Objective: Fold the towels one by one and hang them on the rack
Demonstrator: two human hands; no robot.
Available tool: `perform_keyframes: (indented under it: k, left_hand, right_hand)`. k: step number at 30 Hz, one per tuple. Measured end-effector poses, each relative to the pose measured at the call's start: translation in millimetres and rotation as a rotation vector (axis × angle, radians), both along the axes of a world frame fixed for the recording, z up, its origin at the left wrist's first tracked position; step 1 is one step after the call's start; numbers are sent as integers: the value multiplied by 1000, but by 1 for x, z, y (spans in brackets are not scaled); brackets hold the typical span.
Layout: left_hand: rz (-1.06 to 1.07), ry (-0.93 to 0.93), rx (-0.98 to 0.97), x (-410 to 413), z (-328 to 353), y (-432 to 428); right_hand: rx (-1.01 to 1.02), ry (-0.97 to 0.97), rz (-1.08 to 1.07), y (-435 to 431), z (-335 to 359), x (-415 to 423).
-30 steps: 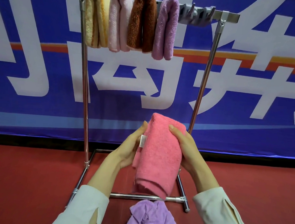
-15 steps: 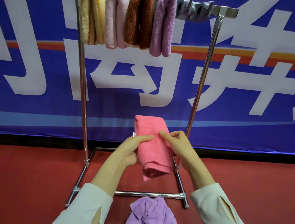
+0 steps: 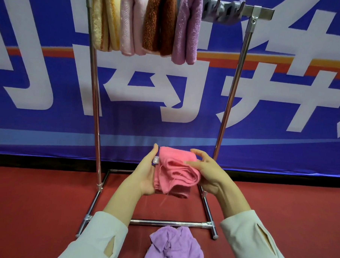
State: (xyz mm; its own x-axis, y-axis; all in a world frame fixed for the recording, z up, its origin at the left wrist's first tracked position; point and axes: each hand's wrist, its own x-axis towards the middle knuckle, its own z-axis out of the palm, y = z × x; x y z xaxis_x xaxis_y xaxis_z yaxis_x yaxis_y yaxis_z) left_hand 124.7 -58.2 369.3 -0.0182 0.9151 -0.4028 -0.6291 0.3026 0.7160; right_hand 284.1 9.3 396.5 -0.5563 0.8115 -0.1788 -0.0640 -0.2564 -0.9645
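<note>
A pink towel (image 3: 176, 172) is folded into a thick bundle between my hands, in front of the rack's lower part. My left hand (image 3: 146, 174) cups its left side next to the white label. My right hand (image 3: 207, 172) presses its right side, thumb on top. The metal rack (image 3: 95, 106) stands ahead; on its top bar hang a yellow towel (image 3: 105, 20), a pale pink towel (image 3: 132, 23), a brown towel (image 3: 159, 23) and a lilac towel (image 3: 187, 30). A crumpled purple towel (image 3: 174, 247) lies on the red floor below my arms.
Grey hooks (image 3: 222, 11) occupy the top bar's right part, beside the lilac towel. The rack's base frame (image 3: 171, 223) lies on the red floor (image 3: 35, 201). A blue banner (image 3: 50, 84) with large white characters forms the wall behind.
The pink towel hung long between my hands; it has since been folded up into a short, thick bundle, and both hands now hold it from the sides.
</note>
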Motion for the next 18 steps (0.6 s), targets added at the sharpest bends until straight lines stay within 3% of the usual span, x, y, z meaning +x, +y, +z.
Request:
perform_keyframes:
  k: [10, 18]
  left_hand:
    - [-32, -61, 54, 9, 1, 2]
    - [43, -85, 90, 6, 4, -3]
  right_hand:
    - [11, 314, -43, -2, -3, -9]
    - [86, 228, 41, -3, 0, -7]
